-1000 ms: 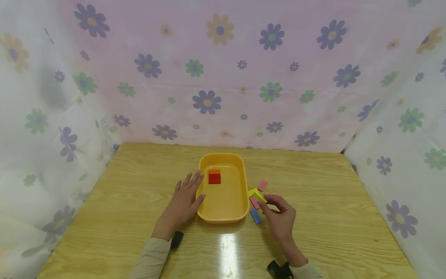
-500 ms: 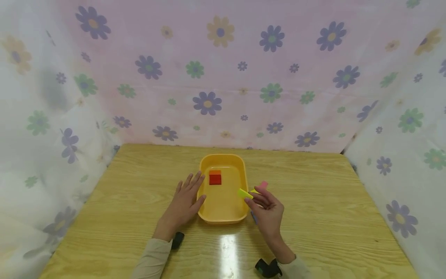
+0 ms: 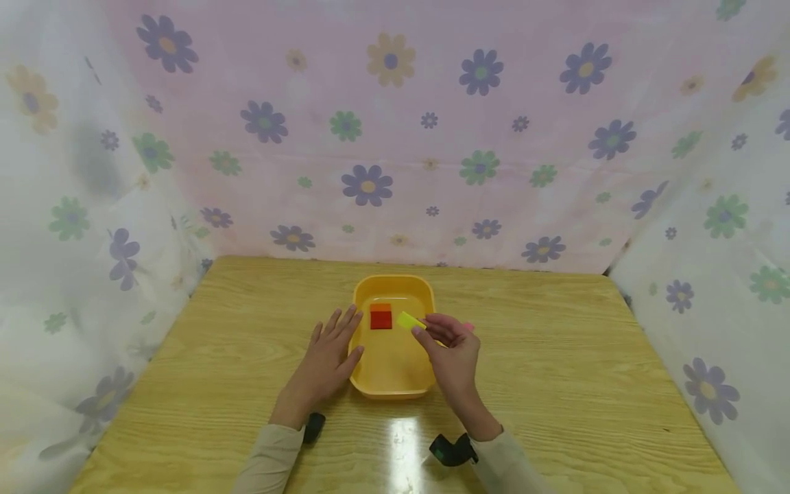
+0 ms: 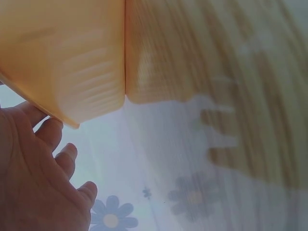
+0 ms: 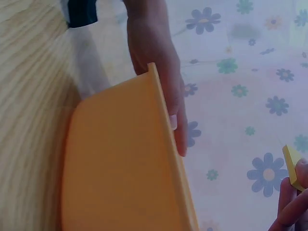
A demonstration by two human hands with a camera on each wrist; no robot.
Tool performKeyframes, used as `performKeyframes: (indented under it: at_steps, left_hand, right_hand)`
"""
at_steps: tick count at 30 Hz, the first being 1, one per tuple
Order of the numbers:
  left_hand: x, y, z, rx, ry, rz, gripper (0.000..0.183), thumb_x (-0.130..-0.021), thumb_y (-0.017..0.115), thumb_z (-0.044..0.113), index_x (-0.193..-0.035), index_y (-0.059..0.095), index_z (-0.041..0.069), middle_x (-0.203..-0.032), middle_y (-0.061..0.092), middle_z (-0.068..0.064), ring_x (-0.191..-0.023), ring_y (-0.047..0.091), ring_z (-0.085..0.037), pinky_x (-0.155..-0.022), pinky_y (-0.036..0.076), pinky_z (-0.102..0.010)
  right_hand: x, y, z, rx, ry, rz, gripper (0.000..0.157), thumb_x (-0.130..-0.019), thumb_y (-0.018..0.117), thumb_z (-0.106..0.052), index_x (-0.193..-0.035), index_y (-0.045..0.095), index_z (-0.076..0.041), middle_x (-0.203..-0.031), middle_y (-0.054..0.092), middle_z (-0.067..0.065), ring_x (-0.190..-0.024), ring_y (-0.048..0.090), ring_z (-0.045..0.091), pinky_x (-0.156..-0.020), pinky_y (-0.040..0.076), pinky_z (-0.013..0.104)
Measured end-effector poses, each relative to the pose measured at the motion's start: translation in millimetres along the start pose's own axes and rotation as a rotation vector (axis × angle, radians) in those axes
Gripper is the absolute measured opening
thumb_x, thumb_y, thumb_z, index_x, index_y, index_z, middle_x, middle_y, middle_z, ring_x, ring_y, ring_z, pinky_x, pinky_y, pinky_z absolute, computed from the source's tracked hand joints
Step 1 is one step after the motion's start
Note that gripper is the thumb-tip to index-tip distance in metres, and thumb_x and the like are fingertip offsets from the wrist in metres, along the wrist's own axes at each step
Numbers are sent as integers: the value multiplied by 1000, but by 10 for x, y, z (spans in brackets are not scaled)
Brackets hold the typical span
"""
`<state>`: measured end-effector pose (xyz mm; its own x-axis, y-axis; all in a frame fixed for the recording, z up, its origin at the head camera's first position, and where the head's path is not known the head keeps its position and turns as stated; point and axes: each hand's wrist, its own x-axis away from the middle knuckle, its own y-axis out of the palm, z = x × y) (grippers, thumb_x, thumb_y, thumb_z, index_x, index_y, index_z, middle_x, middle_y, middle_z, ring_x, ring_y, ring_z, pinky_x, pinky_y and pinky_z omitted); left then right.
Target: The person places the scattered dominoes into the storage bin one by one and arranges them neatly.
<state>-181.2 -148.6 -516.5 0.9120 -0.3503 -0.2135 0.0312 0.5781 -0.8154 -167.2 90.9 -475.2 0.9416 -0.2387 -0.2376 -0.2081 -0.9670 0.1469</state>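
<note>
My right hand [image 3: 453, 353] pinches a yellow block [image 3: 411, 320] between thumb and fingers, over the inside of a yellow plastic tray [image 3: 395, 394]. In the right wrist view the yellow block [image 5: 291, 166] stands out past the fingertips at the right edge. My left hand [image 3: 324, 360] lies with spread fingers along the tray's left rim; the left wrist view has its fingers [image 4: 50, 132] at that rim. Inside the tray, a red block [image 3: 380, 320] and an orange block [image 3: 380, 307] sit side by side toward the back left.
A pink block [image 3: 470, 326] shows just behind my right hand, which hides other blocks to the right of the tray. The wooden table [image 3: 574, 357] ends at a flowered curtain [image 3: 395, 137] behind and on both sides.
My right hand has lifted the yellow block from the pile beside the tray and carried it left, over the tray. My left hand has stayed at the rim.
</note>
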Motion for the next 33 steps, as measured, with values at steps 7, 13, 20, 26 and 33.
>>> performKeyframes:
  at_steps: [7,13,20,26,33]
  left_hand:
    - [4,-21,6,-15,-11,-16,63,-106,53,32,-161,30,12,-169,21,-3,-156,16,-37,-122,9,-67]
    - [2,-32,9,-40,-20,-28,64,-106,51,36,-162,29,14,-170,20,-1,-157,14,-34,-122,7,-66]
    - [1,-34,6,-58,-24,-31,64,-106,51,38,-162,30,15,-169,20,0,-157,13,-33,-123,7,-65]
    - [0,-26,6,-38,-23,-37,64,-106,52,37,-162,29,14,-170,19,-1,-158,13,-34,-123,7,-65]
    - [-2,-15,8,-32,-28,-38,64,-106,52,37,-162,30,14,-170,20,-1,-158,12,-33,-122,8,-66]
  right_hand:
    - [-153,131,-78,-52,106,44,24,-82,85,-8,-101,73,0,-90,78,2,-73,72,13,-49,46,17]
    - [-281,225,-117,-73,145,53,23,-83,84,-8,-101,73,0,-89,77,1,-71,70,11,-51,48,18]
    - [-423,310,-145,-90,158,-11,22,-87,81,-10,-104,72,2,-88,77,0,-75,73,12,-53,51,20]
    - [-543,360,-96,-59,146,-52,22,-87,81,-11,-103,73,1,-89,77,3,-78,74,16,-55,54,21]
    - [-667,423,-9,44,145,-87,20,-85,83,-13,-98,74,-1,-91,77,10,-83,75,27,-56,56,24]
